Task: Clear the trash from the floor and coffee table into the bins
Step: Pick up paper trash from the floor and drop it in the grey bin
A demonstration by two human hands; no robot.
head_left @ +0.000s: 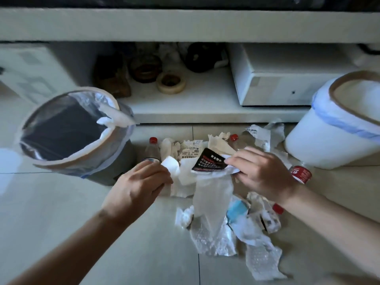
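Observation:
A heap of trash lies on the tiled floor before the coffee table (185,23). My left hand (139,186) pinches a white tissue (171,165) just above the pile. My right hand (261,173) grips a clear plastic bag (211,200) with a black printed label (209,161); the bag hangs down over the heap. A grey bin (115,161) with a clear liner stands at the left, a tissue draped over its rim. At the right stands a white bin (320,145) with a blue liner. Plastic bottles with red caps (152,149) lie among the papers.
Bubble wrap (211,241), torn paper, a blue packet (236,210) and a red-labelled bottle (301,173) litter the floor. The table's lower shelf (185,108) holds a tape roll (171,83), dark jars and a white box (287,79).

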